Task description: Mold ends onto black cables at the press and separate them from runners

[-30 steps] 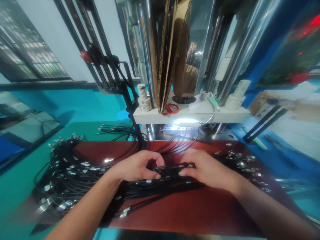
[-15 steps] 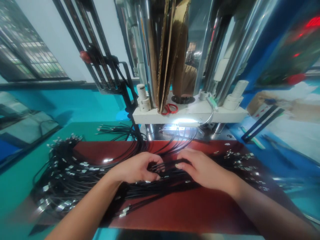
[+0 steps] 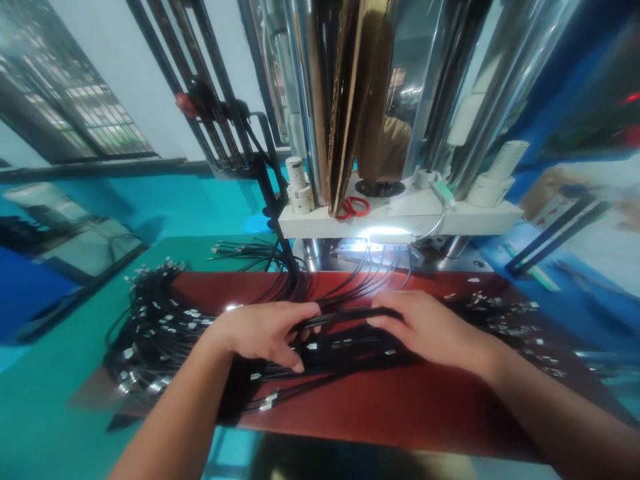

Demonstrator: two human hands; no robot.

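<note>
My right hand (image 3: pixel 425 327) is closed, pinching a bundle of black cables (image 3: pixel 347 315) between thumb and fingers. The bundle runs left to my left hand (image 3: pixel 265 333), whose fingers reach over and behind it. My left thumb is spread downward, apart from the fingers, above other cables. More black cables with shiny metal ends (image 3: pixel 270 400) lie under and in front of both hands on the dark red board (image 3: pixel 380 407). Where the bundle passes behind my left fingers, it is partly hidden.
A large heap of cables (image 3: pixel 150 327) covers the board's left side; more metal ends (image 3: pixel 525 320) lie at right. Behind stands a press with a white plate (image 3: pixel 400 223), a lit lamp (image 3: pixel 385 233), red-handled scissors (image 3: pixel 356 207) and upright cardboard (image 3: pixel 345 107).
My left thumb has spread away from its fingers, and the bundle between the hands sits more plainly lifted. My right hand keeps its pinch. The whole view has shifted slightly.
</note>
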